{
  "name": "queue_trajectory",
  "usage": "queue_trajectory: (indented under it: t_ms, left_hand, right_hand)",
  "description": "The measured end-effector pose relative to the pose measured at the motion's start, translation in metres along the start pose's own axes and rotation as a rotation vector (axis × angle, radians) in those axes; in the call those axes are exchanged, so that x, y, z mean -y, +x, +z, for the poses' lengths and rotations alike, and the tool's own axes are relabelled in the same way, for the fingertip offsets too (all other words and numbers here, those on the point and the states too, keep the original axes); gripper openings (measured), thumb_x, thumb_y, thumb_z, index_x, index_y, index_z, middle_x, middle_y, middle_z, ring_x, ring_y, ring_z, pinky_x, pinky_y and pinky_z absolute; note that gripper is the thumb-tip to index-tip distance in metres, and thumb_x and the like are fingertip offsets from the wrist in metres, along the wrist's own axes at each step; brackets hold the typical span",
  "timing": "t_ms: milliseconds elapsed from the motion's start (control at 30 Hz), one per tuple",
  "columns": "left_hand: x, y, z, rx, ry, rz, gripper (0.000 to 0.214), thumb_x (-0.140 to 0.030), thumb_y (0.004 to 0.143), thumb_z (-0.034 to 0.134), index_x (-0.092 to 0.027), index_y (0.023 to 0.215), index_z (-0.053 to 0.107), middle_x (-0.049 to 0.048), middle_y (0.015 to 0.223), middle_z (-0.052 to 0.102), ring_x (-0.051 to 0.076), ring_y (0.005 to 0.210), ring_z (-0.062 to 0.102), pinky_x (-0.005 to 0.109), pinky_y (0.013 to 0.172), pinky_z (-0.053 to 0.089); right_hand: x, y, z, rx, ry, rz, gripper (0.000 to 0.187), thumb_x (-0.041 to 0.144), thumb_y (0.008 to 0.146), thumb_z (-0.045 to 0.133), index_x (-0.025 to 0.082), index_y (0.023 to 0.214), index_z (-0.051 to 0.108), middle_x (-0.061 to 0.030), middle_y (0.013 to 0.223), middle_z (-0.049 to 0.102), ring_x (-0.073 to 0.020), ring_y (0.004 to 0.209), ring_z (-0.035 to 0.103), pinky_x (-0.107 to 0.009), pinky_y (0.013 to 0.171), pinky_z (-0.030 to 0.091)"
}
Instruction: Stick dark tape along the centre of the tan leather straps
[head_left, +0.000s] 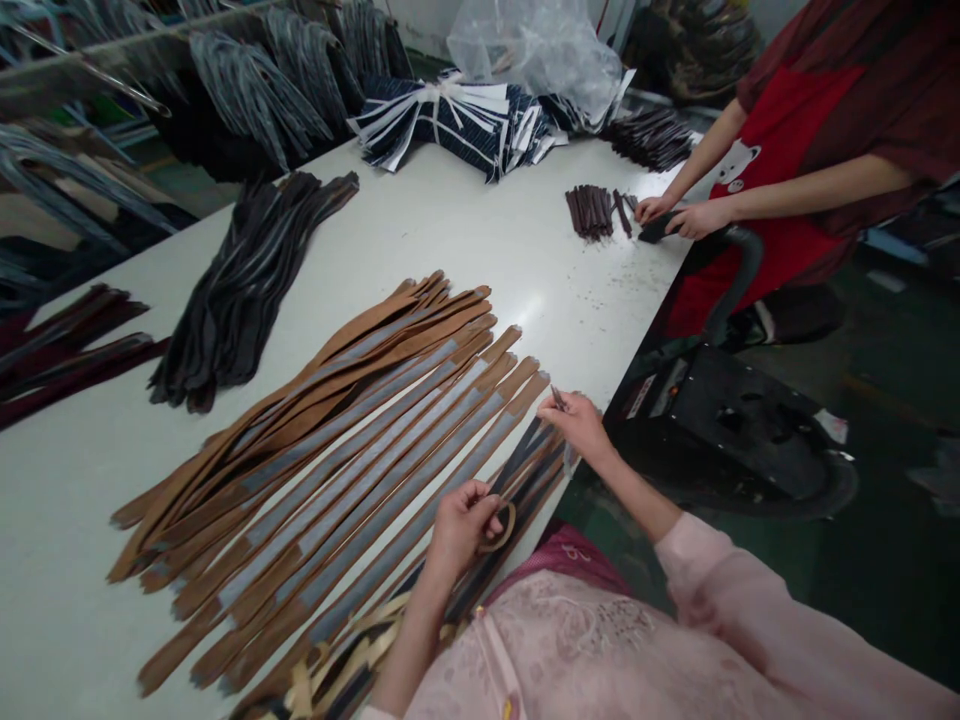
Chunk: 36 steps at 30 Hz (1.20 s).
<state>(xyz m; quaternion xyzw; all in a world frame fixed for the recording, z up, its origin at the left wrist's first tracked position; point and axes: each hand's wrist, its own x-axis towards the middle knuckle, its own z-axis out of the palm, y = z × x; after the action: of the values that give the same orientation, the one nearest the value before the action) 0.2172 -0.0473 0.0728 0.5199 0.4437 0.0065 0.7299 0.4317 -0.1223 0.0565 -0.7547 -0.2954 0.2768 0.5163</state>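
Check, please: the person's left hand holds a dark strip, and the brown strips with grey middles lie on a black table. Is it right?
The table is white, not black, as the head view shows. The rest stands: the left hand holds a dark strip, and brown strips with grey middles lie on the table.

The head view looks forward-down across a table [536, 260].

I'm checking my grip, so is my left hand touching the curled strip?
Touching: the head view shows your left hand closed on the curled strip.
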Motion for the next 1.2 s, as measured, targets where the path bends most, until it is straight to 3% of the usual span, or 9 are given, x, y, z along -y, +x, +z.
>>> queue_trajectory:
  t_ms: [100, 200, 333, 433, 700, 900, 1067, 1133, 1200]
  left_hand:
    - [0.011, 0.003, -0.021, -0.068, 0.064, -0.034, 0.026, -0.038, 0.062, 0.064, -0.015, 0.061, 0.053, -0.0033, 0.039, 0.053, 0.008, 0.036, 0.044, 0.018, 0.041, 0.034]
    - [0.021, 0.002, -0.049, -0.127, 0.112, -0.071, 0.030, -0.043, 0.061, 0.064, -0.014, 0.058, 0.055, -0.0021, 0.040, 0.054, 0.008, 0.038, 0.045, 0.019, 0.042, 0.036]
    - [0.039, -0.004, -0.082, -0.194, 0.122, -0.135, 0.035, -0.048, 0.060, 0.063, -0.013, 0.060, 0.059, -0.0006, 0.044, 0.056, 0.010, 0.041, 0.048, 0.020, 0.042, 0.037]
    - [0.054, -0.003, -0.095, -0.280, 0.081, -0.196, 0.036, -0.048, 0.058, 0.064, -0.013, 0.066, 0.061, -0.0001, 0.051, 0.058, 0.010, 0.043, 0.050, 0.021, 0.043, 0.040]
    - [0.073, 0.013, -0.097, -0.362, 0.250, -0.311, 0.038, -0.049, 0.058, 0.054, -0.012, 0.063, 0.062, 0.0011, 0.052, 0.058, 0.013, 0.043, 0.051, 0.025, 0.042, 0.041]
    - [0.076, 0.016, -0.099, -0.362, 0.533, -0.265, 0.038, -0.049, 0.065, 0.045, -0.016, 0.067, 0.063, 0.0029, 0.052, 0.062, 0.020, 0.051, 0.059, 0.028, 0.050, 0.043]
    - [0.072, 0.016, -0.094, -0.375, 0.609, -0.266, 0.037, -0.047, 0.067, 0.043, -0.017, 0.068, 0.064, 0.0035, 0.051, 0.063, 0.021, 0.055, 0.061, 0.028, 0.053, 0.042]
    - [0.069, 0.015, -0.092, -0.384, 0.628, -0.283, 0.037, -0.046, 0.068, 0.042, -0.017, 0.068, 0.064, 0.0033, 0.048, 0.062, 0.022, 0.054, 0.061, 0.028, 0.054, 0.042]
    - [0.068, 0.015, -0.091, -0.390, 0.653, -0.294, 0.036, -0.045, 0.069, 0.042, -0.017, 0.068, 0.064, 0.0030, 0.046, 0.062, 0.021, 0.053, 0.060, 0.029, 0.054, 0.042]
  right_hand:
    - [-0.042, 0.033, -0.012, -0.133, -0.002, 0.089, 0.018, 0.031, 0.065, 0.057, 0.014, 0.063, 0.057, 0.0022, 0.054, 0.048, -0.0095, 0.052, 0.041, -0.023, 0.052, 0.031]
    - [-0.071, 0.061, -0.019, -0.180, -0.006, 0.147, 0.020, 0.032, 0.062, 0.057, 0.013, 0.063, 0.058, 0.0030, 0.051, 0.045, -0.0085, 0.049, 0.038, -0.022, 0.049, 0.029]
    - [-0.090, 0.083, -0.015, -0.137, -0.037, 0.144, 0.018, 0.030, 0.062, 0.056, 0.012, 0.063, 0.059, 0.0034, 0.049, 0.047, -0.0080, 0.048, 0.038, -0.021, 0.049, 0.030]
    - [-0.096, 0.092, -0.004, -0.119, -0.114, 0.092, 0.018, 0.029, 0.064, 0.054, 0.012, 0.064, 0.060, 0.0019, 0.054, 0.053, -0.0091, 0.053, 0.044, -0.021, 0.054, 0.033]
    - [-0.105, 0.097, 0.012, -0.166, -0.424, 0.073, 0.012, 0.025, 0.070, 0.053, 0.017, 0.066, 0.061, 0.0011, 0.065, 0.060, -0.0107, 0.063, 0.051, -0.021, 0.062, 0.036]
    - [-0.101, 0.092, 0.016, -0.183, -0.641, 0.046, 0.012, 0.025, 0.075, 0.050, 0.018, 0.068, 0.057, -0.0017, 0.072, 0.059, -0.0127, 0.068, 0.050, -0.022, 0.064, 0.035]
    - [-0.101, 0.089, 0.019, -0.180, -0.735, 0.082, 0.014, 0.027, 0.077, 0.046, 0.018, 0.071, 0.056, -0.0034, 0.075, 0.056, -0.0144, 0.072, 0.049, -0.024, 0.067, 0.035]
    - [-0.101, 0.089, 0.020, -0.201, -0.714, 0.085, 0.014, 0.027, 0.076, 0.047, 0.018, 0.078, 0.057, -0.0039, 0.079, 0.056, -0.0152, 0.074, 0.049, -0.025, 0.068, 0.035]
    - [-0.100, 0.090, 0.020, -0.263, -0.665, 0.082, 0.024, 0.026, 0.073, 0.049, 0.018, 0.096, 0.054, -0.0049, 0.087, 0.055, -0.0160, 0.077, 0.050, -0.026, 0.068, 0.037]
